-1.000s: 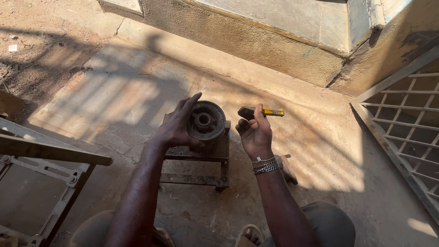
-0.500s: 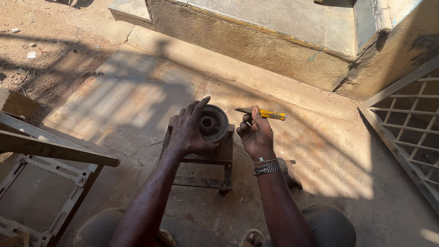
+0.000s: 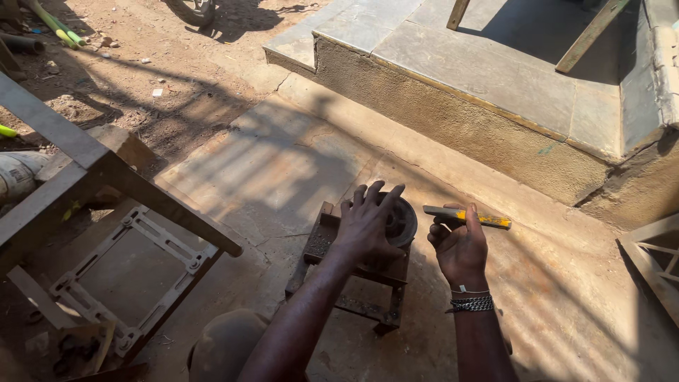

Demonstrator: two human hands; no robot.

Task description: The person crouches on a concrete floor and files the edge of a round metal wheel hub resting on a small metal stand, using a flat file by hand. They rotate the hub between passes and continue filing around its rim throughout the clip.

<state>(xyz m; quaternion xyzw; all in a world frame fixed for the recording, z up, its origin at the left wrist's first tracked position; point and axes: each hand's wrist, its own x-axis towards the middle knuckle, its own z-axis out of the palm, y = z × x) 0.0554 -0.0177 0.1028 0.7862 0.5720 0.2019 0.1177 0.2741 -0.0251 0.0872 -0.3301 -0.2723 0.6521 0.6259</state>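
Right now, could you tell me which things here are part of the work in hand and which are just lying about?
In use:
- left hand spread over the round grooved metal pulley
- small rusty metal stand under the pulley
- right hand holding the yellow-handled tool

Lying about:
- wooden frame
- flat metal bracket frame
- green hose
- tyre
- stone step

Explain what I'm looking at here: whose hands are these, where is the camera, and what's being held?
The camera sits on a person's head, looking down at their own two bare hands. The left hand rests on a round grooved metal wheel that sits on a small rusty metal stand on the concrete ground. The right hand, with bracelets at the wrist, holds a slim yellow-and-black tool. A metal frame lies to the left, a raised stone step behind.
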